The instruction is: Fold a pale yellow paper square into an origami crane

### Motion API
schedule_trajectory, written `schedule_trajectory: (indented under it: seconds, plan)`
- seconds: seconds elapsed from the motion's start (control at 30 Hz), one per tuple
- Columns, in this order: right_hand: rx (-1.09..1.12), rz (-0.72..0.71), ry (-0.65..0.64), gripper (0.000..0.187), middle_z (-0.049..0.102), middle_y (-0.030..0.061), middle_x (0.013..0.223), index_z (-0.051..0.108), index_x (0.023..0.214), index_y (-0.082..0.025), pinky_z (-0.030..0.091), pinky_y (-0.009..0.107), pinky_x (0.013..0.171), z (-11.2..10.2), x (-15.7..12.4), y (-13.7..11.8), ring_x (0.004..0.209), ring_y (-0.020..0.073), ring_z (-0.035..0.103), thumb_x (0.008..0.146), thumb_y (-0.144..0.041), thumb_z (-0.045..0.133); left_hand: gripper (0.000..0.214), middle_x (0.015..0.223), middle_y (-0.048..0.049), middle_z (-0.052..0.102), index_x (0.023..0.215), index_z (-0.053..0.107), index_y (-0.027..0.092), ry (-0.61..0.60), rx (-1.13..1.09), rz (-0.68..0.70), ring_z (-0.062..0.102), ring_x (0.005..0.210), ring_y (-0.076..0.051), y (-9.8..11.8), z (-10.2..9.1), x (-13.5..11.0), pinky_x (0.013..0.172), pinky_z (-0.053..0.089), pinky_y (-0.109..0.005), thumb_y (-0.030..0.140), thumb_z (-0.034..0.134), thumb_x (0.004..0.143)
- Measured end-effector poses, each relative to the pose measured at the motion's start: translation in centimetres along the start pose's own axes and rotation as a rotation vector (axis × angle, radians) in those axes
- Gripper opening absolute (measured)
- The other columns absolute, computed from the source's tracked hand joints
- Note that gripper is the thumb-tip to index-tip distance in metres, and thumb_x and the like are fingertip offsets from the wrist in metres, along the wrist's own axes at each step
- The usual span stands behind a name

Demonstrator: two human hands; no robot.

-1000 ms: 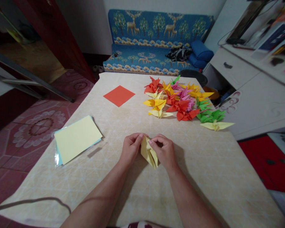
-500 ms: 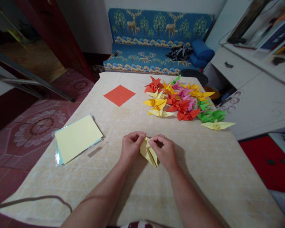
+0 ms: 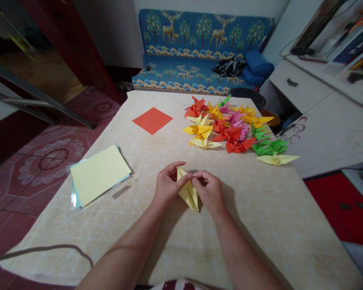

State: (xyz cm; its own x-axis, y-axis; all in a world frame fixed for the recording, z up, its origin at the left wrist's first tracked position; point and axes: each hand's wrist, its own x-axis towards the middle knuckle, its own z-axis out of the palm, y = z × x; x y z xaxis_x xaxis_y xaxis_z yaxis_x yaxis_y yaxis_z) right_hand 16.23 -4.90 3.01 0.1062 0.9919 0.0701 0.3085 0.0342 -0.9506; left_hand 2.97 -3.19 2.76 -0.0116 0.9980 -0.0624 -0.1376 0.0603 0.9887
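Observation:
Between my hands is a pale yellow origami paper (image 3: 188, 195), folded into a long narrow diamond with a slit along its middle. My left hand (image 3: 168, 183) grips its left side, thumb pressed on the upper face and fingers behind. On the right edge, my right hand (image 3: 208, 187) pinches the paper between thumb and forefinger. The lower tip points toward me, close to the tablecloth (image 3: 245, 225). Parts of the upper folds are hidden by my thumbs and fingers.
Several folded paper cranes (image 3: 232, 133) in red, yellow, pink and green crowd the table's far right. A red paper square (image 3: 153, 121) lies at the far left. Nearer left is a stack of paper sheets (image 3: 100, 175) on a plastic sleeve. A cable (image 3: 42, 250) crosses the near left corner.
The folded paper has become narrower, its right flap now turned in to form a slim diamond. My left thumb has moved down and right onto its middle.

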Motion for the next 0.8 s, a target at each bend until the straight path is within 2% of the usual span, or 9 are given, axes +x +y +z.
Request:
schedule_trajectory:
  seconds: [0.07, 0.2, 0.3, 0.4, 0.5, 0.63, 0.7, 0.8]
  plan:
    - [-0.001, -0.014, -0.003, 0.012, 0.058, -0.0011, 0.060, 0.059, 0.065, -0.019, 0.043, 0.023, 0.055, 0.05, -0.03, 0.04, 0.058, 0.0144, 0.055, 0.076, -0.025, 0.057, 0.051, 0.067, -0.0007, 0.063, 0.109, 0.062, 0.014, -0.013, 0.021, 0.008, 0.054, 0.059, -0.010, -0.06, 0.01, 0.02, 0.056, 0.042, -0.020, 0.028, 0.077, 0.063]
    - [-0.024, -0.039, -0.019, 0.013, 0.059, -0.0014, 0.062, 0.059, 0.066, -0.020, 0.043, 0.023, 0.057, 0.13, -0.09, 0.27, 0.059, 0.0138, 0.055, 0.077, -0.026, 0.057, 0.048, 0.062, 0.0013, 0.059, 0.111, 0.062, 0.015, 0.005, 0.084, 0.027, 0.049, 0.052, -0.007, -0.14, -0.09, 0.05, 0.049, 0.036, -0.017, 0.029, 0.074, 0.066]
    - [-0.018, -0.044, -0.035, 0.011, 0.061, -0.0004, 0.066, 0.060, 0.069, -0.019, 0.045, 0.024, 0.060, 0.06, -0.10, 0.33, 0.062, 0.0144, 0.056, 0.077, -0.027, 0.058, 0.047, 0.060, 0.0019, 0.059, 0.111, 0.062, 0.015, 0.003, 0.034, 0.001, 0.048, 0.050, -0.007, 0.04, -0.17, 0.01, 0.047, 0.035, -0.017, 0.028, 0.073, 0.067]
    - [0.020, -0.032, -0.049, 0.010, 0.062, 0.0003, 0.067, 0.061, 0.071, -0.019, 0.045, 0.024, 0.061, -0.13, -0.07, 0.16, 0.064, 0.0149, 0.057, 0.077, -0.026, 0.058, 0.046, 0.066, -0.0008, 0.064, 0.111, 0.062, 0.015, 0.008, -0.064, -0.044, 0.054, 0.055, -0.009, 0.28, -0.21, -0.01, 0.052, 0.040, -0.019, 0.027, 0.072, 0.068]
    - [0.098, 0.013, -0.052, 0.010, 0.064, 0.0014, 0.071, 0.062, 0.079, -0.019, 0.046, 0.024, 0.061, -0.24, -0.04, -0.02, 0.067, 0.0156, 0.060, 0.077, -0.028, 0.059, 0.044, 0.073, -0.0036, 0.068, 0.110, 0.062, 0.014, 0.066, -0.143, -0.053, 0.059, 0.061, -0.012, 0.41, -0.23, 0.08, 0.058, 0.045, -0.022, 0.027, 0.071, 0.069]
    - [0.186, 0.080, -0.055, 0.024, 0.065, 0.0019, 0.074, 0.058, 0.096, -0.019, 0.047, 0.024, 0.057, -0.15, -0.01, 0.05, 0.065, 0.0156, 0.061, 0.074, -0.028, 0.064, 0.046, 0.069, -0.0012, 0.065, 0.109, 0.062, 0.014, 0.155, -0.193, -0.036, 0.058, 0.058, -0.010, 0.42, -0.27, 0.31, 0.057, 0.044, -0.021, 0.029, 0.074, 0.067]
    - [0.201, 0.093, -0.040, 0.025, 0.065, 0.0010, 0.071, 0.056, 0.096, -0.018, 0.046, 0.023, 0.057, -0.13, 0.07, 0.20, 0.062, 0.0148, 0.060, 0.074, -0.027, 0.064, 0.048, 0.070, -0.0011, 0.065, 0.112, 0.061, 0.015, 0.130, -0.216, -0.039, 0.059, 0.059, -0.011, 0.48, -0.36, 0.38, 0.058, 0.045, -0.021, 0.034, 0.072, 0.070]
    - [0.246, 0.102, 0.023, 0.023, 0.063, 0.0005, 0.071, 0.056, 0.094, -0.018, 0.046, 0.022, 0.057, -0.22, 0.27, 0.41, 0.062, 0.0136, 0.060, 0.073, -0.026, 0.065, 0.057, 0.081, -0.0042, 0.067, 0.124, 0.055, 0.018, 0.008, -0.273, -0.057, 0.063, 0.069, -0.014, 0.65, -0.57, 0.44, 0.064, 0.047, -0.024, 0.039, 0.069, 0.073]
